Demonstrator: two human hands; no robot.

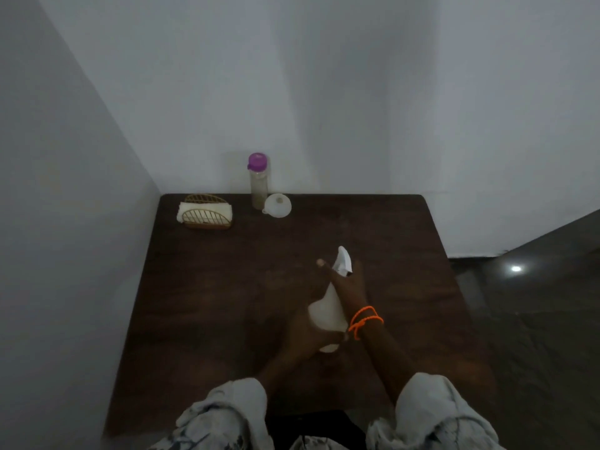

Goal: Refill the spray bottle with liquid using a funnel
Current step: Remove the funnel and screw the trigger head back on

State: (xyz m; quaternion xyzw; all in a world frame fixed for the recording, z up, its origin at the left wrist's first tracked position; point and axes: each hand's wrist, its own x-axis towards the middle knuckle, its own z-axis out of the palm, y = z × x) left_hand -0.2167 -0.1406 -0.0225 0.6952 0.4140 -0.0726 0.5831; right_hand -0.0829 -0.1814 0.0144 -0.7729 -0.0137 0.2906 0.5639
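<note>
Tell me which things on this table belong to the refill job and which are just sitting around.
For the job:
white spray bottle, held by left hand and right hand
white funnel
purple-capped bottle of liquid

Just lying about:
wicker holder with folded white cloth
orange wrist cord

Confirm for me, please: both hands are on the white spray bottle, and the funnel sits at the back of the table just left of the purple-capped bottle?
Not quite. In the head view, the funnel sits just right of the purple-capped bottle, not left. The rest holds: the left hand and right hand are both on the white spray bottle, and the funnel is at the back of the table.
</note>
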